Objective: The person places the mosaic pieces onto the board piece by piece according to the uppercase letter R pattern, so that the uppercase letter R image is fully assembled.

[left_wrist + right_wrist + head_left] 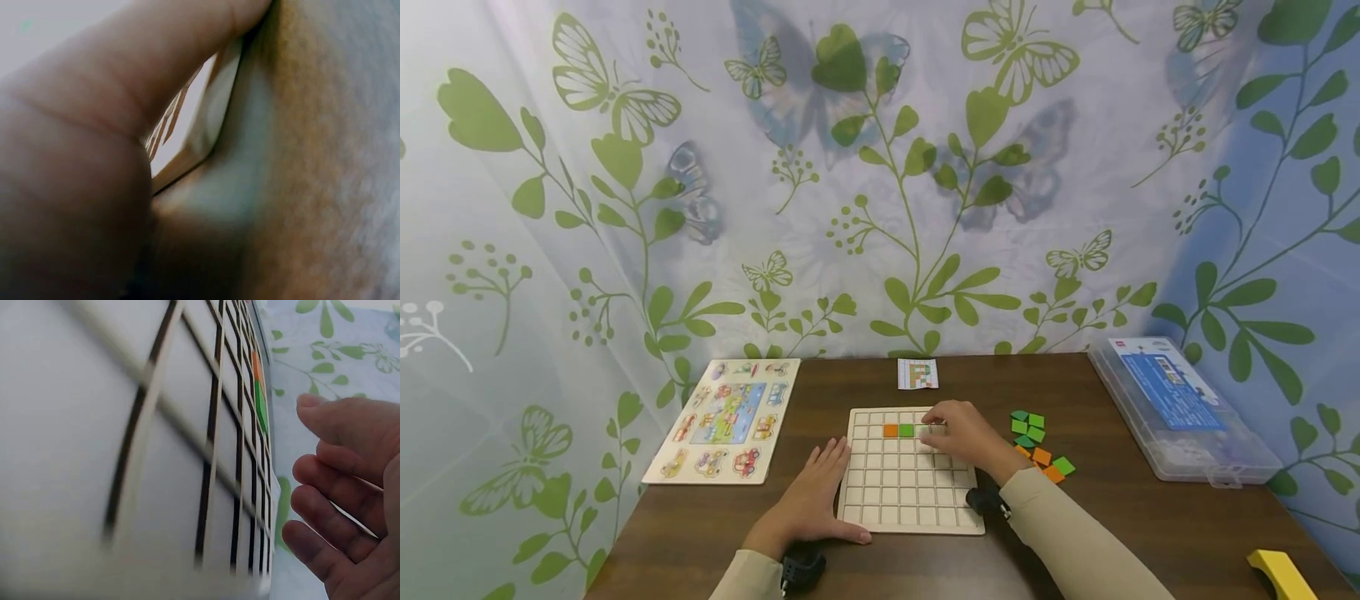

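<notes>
A pale wooden grid board (883, 496) lies on the table in front of me. One orange square tile (891, 431) and a green square tile (906, 431) sit side by side in its upper rows, with more green beside them, partly hidden by my fingers. My right hand (958, 433) hovers over the upper right of the board; in the right wrist view its fingers are loosely bent, with no tile visible between them. Spread flat on the table, my left hand (816, 496) rests against the board's left side, thumb near the front corner.
Loose green and orange tiles (1041, 456) lie right of the board. A picture puzzle board (775, 433) is at left, a small pattern card (917, 374) behind. At right are a clear plastic case (1180, 458) and a yellow object (1283, 573). A patterned curtain (880, 208) hangs behind.
</notes>
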Demonstrator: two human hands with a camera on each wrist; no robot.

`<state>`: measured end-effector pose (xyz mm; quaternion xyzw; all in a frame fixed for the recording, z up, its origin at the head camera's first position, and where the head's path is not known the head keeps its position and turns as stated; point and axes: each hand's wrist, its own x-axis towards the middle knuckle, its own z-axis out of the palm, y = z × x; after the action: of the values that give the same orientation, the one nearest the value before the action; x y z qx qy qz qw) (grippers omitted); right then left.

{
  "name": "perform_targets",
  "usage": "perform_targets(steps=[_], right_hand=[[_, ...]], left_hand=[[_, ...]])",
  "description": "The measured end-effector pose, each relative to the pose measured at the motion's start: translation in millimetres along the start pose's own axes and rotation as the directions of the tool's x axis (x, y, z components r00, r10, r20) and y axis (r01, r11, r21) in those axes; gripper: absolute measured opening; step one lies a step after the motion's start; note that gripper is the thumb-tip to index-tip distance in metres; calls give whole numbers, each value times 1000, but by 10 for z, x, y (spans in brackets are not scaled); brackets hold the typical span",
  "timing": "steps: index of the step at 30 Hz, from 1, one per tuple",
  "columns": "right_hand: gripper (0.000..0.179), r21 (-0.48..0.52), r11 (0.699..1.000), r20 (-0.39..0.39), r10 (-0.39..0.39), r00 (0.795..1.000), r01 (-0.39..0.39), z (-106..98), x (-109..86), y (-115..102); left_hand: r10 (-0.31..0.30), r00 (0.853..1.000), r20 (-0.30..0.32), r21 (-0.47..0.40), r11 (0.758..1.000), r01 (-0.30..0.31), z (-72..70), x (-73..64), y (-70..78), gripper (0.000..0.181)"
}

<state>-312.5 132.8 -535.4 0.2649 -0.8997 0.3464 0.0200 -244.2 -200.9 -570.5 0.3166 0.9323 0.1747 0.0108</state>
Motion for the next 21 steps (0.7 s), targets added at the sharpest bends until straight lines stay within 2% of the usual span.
perform_targets(steps=[9,16,21], right_hand=[[30,-102,995,-34,-22,999,18,-270,-433,236],[30,-123,991,-68,52,996,-60,-437,-642,300],[33,-145,989,-70,-13,997,2,-551,-788,328]], left_hand=[[-17,1000,0,-14,1000,17,30,-26,-8,144],[1,1000,-11,-13,1000,-1,21,-14,-12,142],[4,1000,-11,-13,1000,-5,14,2,-12,142]])
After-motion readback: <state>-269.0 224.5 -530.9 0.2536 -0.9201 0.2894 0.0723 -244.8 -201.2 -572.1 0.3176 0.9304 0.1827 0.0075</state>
